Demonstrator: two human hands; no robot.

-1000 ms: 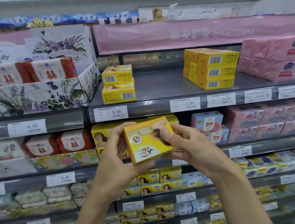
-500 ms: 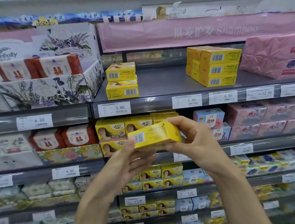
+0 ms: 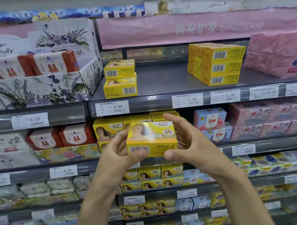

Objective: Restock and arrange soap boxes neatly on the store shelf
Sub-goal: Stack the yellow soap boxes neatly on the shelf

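A yellow soap box (image 3: 153, 138) with a portrait on its face is held level between both hands, in front of the second shelf. My left hand (image 3: 119, 152) grips its left end, thumb over the barcode edge. My right hand (image 3: 188, 141) holds its right end, thumb under the lower corner. Two matching yellow boxes (image 3: 120, 79) are stacked at the left of the grey upper shelf (image 3: 161, 82). More of the same boxes (image 3: 108, 129) stand on the shelf behind my hands.
A larger stack of yellow boxes (image 3: 217, 65) sits further right on the upper shelf, beside pink packs (image 3: 279, 54). A floral display carton (image 3: 41, 87) with red-and-white soaps borders the left. Blue and pink boxes (image 3: 211, 123) fill the second shelf's right.
The box has been turned in my hands from its barcode side to its portrait face, now level. Both hands regripped its ends; the view shifted slightly.
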